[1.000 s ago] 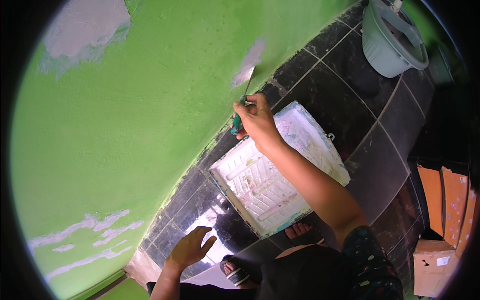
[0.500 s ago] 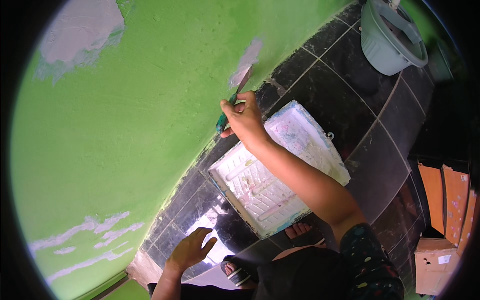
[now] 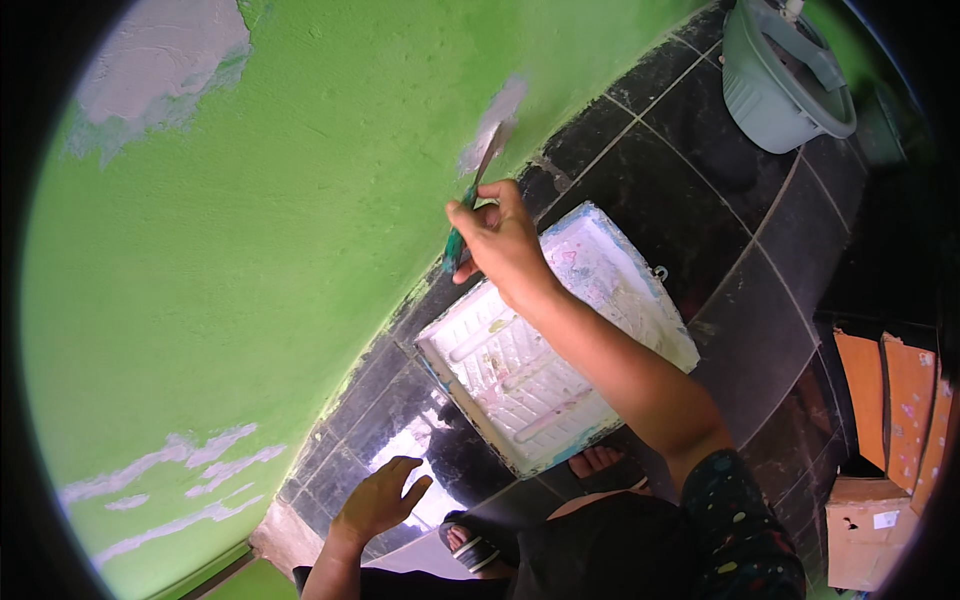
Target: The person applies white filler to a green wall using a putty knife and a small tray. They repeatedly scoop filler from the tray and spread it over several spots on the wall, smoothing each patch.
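Looking through the head view, I note a slim scraper: narrow metal blade, dull and smeared in places, green handle with darker, worn-looking patches. It slants, blade far, handle end near and a little left. The blade lies over a small grey patch on the green wall; I can't tell whether its edge touches.

The right hand has the handle pinched between thumb and curled fingers, blade pointing away past the fingertips. The left hand sits near and left, well apart from the scraper, fingers loosely bent, thumb spread, nothing visible in its grasp. A stained white tray lies on the dark tiled floor, right of the scraper, partly under the right forearm.

Hard to make out: mid-handle, covered by fingers; the left palm, turned from me; a pale tub far right, cut off by the frame.
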A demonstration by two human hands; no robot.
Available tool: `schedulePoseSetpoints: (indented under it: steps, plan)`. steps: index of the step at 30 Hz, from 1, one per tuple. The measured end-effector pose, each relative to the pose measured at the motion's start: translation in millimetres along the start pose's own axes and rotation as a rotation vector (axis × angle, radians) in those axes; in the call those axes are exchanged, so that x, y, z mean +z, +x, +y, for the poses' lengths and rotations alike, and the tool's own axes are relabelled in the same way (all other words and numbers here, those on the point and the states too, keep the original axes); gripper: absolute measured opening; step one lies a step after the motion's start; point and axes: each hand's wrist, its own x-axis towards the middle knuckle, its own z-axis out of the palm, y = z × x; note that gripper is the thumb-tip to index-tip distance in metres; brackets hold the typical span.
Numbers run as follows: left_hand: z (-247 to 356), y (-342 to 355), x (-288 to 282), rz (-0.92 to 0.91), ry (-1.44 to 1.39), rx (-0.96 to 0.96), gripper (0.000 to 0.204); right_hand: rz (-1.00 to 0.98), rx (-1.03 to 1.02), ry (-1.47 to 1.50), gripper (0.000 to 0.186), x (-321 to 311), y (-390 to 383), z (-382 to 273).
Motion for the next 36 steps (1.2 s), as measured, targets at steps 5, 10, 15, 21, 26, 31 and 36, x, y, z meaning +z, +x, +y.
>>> schedulePoseSetpoints:
  steps: [5, 10, 15, 21, 26, 31, 36]
  plan:
    - [0.6, 1.4, -1.0, 0.044, -0.011, 0.014, 0.036, -0.038, 0.010, 0.058, 0.040, -0.2, -25.0, 7.9]
    - [3.9, 2.2, -2.2, 0.031, -0.004, 0.011, 0.037, 0.090, -0.043, 0.055, 0.041, -23.3, 24.1, -0.5]
    - [0.5, -1.0, 0.9, 0.031, -0.002, 0.016, 0.036, -0.068, -0.025, -0.036, 0.039, -0.6, -12.2, 3.9]
    - [1.7, -1.0, -1.6, 0.051, -0.012, 0.006, 0.037, 0.027, -0.033, -0.040, 0.039, -15.3, -13.2, 14.0]
    - [4.8, -1.3, -3.0, 0.021, -0.002, 0.004, 0.036, 0.081, 0.019, -0.057, 0.040, -39.0, 29.6, 17.5]
    - [2.0, -3.5, 0.5, 0.031, -0.010, 0.000, 0.036, -0.198, 0.082, -0.047, 0.034, -10.3, -33.4, 14.9]
    - [2.0, -1.7, -1.8, 0.054, -0.018, 0.014, 0.036, -0.024, 0.090, -0.012, 0.033, -22.9, -27.4, 25.2]
